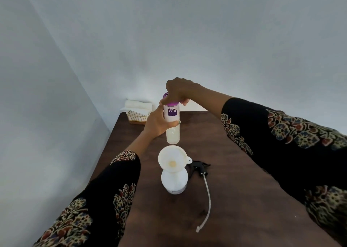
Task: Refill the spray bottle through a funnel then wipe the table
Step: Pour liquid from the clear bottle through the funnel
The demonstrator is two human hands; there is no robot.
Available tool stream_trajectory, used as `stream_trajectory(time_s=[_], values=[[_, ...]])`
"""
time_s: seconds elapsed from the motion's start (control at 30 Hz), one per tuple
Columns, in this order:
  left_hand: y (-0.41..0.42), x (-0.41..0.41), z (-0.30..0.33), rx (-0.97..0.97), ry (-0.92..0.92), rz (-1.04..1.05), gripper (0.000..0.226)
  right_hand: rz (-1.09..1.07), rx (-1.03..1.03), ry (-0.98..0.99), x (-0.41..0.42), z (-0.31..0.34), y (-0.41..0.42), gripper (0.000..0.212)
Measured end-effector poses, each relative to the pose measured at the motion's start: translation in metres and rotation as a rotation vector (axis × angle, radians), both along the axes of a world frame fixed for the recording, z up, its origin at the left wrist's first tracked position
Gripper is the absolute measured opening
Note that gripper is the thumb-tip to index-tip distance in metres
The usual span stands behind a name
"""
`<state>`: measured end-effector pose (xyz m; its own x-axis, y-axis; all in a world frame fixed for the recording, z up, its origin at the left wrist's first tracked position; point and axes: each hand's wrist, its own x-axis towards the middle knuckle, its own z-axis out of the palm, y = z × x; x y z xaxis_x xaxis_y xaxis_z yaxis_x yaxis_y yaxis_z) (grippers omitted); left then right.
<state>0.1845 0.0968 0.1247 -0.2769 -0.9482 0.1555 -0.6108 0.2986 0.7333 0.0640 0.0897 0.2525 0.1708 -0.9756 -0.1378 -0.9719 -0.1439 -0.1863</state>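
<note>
A: Nearest item on our list?

B: We log one spray bottle (174, 181), white, upright on the brown table (244, 199), with a white funnel (173, 161) seated in its neck. Just to its right we log the spray head (200, 166), black, lying flat on the table, its pale tube (206, 199) trailing toward us.

A: And above the funnel?

B: One refill bottle (172, 122), clear with pale liquid, purple label and purple cap (170, 100), held upright in the air above the funnel and not touching it. We note our left hand (157, 122) wrapped round its middle, fingers curled about the body. Our right hand (180, 91) sits on top, fingers closed round the cap. Both sleeves are dark with a flower print.

A: Furthest entries?

B: At the table's far left corner, one gold wire basket (137, 117), with a white folded cloth (139, 105) resting on it against the pale wall (206, 40).
</note>
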Motion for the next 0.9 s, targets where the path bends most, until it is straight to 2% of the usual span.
stream_trajectory(time_s=[0.33, 0.5, 0.6, 0.67, 0.73, 0.9], values=[[0.035, 0.012, 0.005, -0.014, 0.021, 0.014, 0.069, 0.194, 0.117, 0.000, 0.012, 0.023, 0.031, 0.037], [0.045, 0.012, 0.009, -0.058, -0.027, -0.012, 0.071, 0.274, 0.260, 0.114, 0.020, 0.039, 0.044, 0.038], [0.049, 0.010, 0.013, -0.058, 0.017, -0.009, 0.071, 0.243, 0.153, 0.050, 0.024, 0.043, 0.048, 0.048], [0.050, 0.009, 0.016, -0.061, 0.019, 0.000, 0.070, 0.166, 0.015, 0.110, 0.024, 0.041, 0.052, 0.056], [0.051, 0.009, 0.018, -0.057, 0.017, 0.001, 0.070, 0.082, -0.043, 0.184, 0.023, 0.036, 0.056, 0.052], [0.055, 0.013, 0.013, -0.042, 0.008, -0.013, 0.072, 0.228, 0.219, 0.081, 0.018, 0.040, 0.060, 0.026]])
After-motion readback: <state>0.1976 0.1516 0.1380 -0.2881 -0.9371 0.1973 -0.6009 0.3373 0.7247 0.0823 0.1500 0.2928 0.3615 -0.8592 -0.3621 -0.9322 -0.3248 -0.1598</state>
